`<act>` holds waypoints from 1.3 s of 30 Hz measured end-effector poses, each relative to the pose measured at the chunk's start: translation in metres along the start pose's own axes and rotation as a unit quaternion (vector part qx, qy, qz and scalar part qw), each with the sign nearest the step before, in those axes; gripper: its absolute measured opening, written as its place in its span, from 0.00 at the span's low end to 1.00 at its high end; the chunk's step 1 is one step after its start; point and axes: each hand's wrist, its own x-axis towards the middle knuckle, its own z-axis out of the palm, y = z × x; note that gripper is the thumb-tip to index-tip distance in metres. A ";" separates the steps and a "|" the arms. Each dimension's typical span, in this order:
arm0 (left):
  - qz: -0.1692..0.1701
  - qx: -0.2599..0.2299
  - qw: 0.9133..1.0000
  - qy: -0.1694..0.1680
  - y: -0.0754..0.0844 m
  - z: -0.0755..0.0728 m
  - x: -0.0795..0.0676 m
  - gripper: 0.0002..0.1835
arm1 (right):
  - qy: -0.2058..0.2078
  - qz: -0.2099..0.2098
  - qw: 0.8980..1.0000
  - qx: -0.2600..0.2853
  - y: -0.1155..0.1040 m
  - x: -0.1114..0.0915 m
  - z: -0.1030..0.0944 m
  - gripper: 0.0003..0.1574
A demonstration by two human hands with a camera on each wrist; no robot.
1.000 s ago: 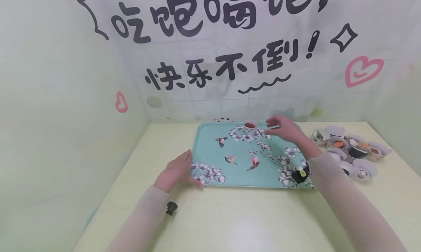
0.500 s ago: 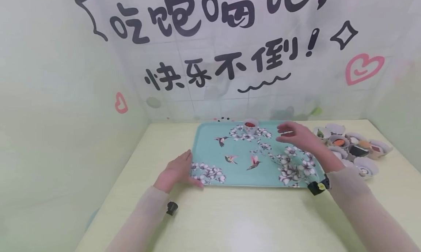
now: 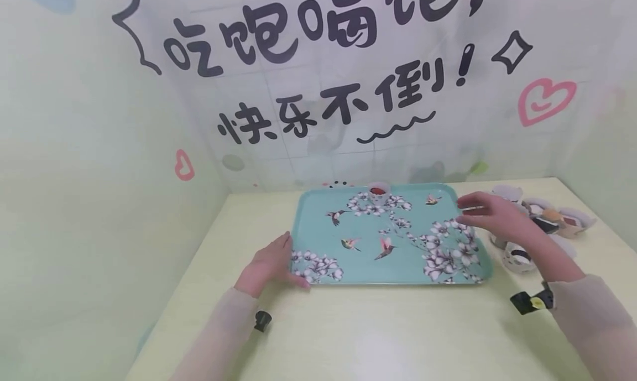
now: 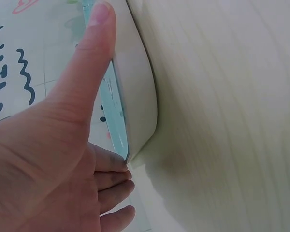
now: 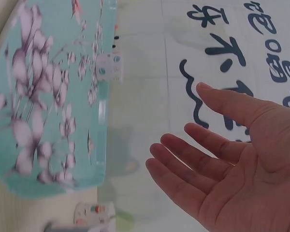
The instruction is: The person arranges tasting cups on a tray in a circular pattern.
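Observation:
A turquoise tray [image 3: 313,209] printed with blossoms and birds lies on the table. My left hand [image 3: 269,265] rests at its front left corner, fingers along the left side. In the left wrist view the extended thumb [image 4: 94,53] lies against the tray's rim [image 4: 117,116]. At the tray's back edge stands a small cup [image 3: 380,194] with something red inside. My right hand [image 3: 500,218] hangs above the tray's right edge, its fingers spread and slightly bent, holding nothing. Behind it, several small cups [image 3: 576,220] with differing contents cluster on the table, partly hidden by the hand.
A pale wooden table [image 3: 368,337] bears everything. Close behind the tray rises a white backdrop [image 3: 308,165] with black lettering and pink hearts. Side panels [image 3: 164,231] bound the table left and right. Each sleeve carries a small black device [image 3: 530,302] at the wrist.
My right hand has moved from beside the red-filled cup rightward, past the tray's right edge toward the clustered cups. The left hand stays at the tray's corner. The head view has shifted slightly.

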 end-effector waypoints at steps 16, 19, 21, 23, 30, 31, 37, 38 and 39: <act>-0.008 -0.010 1.000 0.005 0.001 -0.001 0.005 0.77 | 0.067 0.029 0.997 -0.033 0.060 -0.036 -0.039 0.31; -0.007 -0.016 1.000 0.010 0.000 -0.002 0.004 0.77 | 0.082 0.041 0.995 -0.044 0.069 -0.044 -0.042 0.32; -0.007 -0.019 1.000 0.009 0.000 -0.002 0.004 0.76 | 0.088 0.051 0.993 -0.054 0.076 -0.049 -0.045 0.33; -0.002 -0.019 1.000 0.008 0.000 -0.002 0.003 0.76 | 0.092 0.061 0.992 -0.057 0.084 -0.055 -0.048 0.35; -0.001 -0.023 1.000 0.006 0.002 0.000 0.002 0.76 | 0.114 0.062 0.991 -0.003 0.105 -0.079 -0.056 0.16; -0.001 -0.024 1.000 0.006 0.002 0.000 0.001 0.76 | 0.117 0.062 0.991 0.006 0.106 -0.081 -0.057 0.15; -0.003 -0.020 1.000 0.001 0.000 0.000 0.001 0.76 | 0.107 0.088 0.990 0.034 0.117 -0.092 -0.062 0.17; -0.004 -0.018 1.000 0.001 0.000 0.001 0.001 0.76 | 0.104 0.094 0.990 0.034 0.120 -0.093 -0.062 0.16; -0.003 -0.016 1.000 0.001 0.000 0.001 0.002 0.76 | 0.105 0.094 0.989 0.036 0.124 -0.095 -0.062 0.17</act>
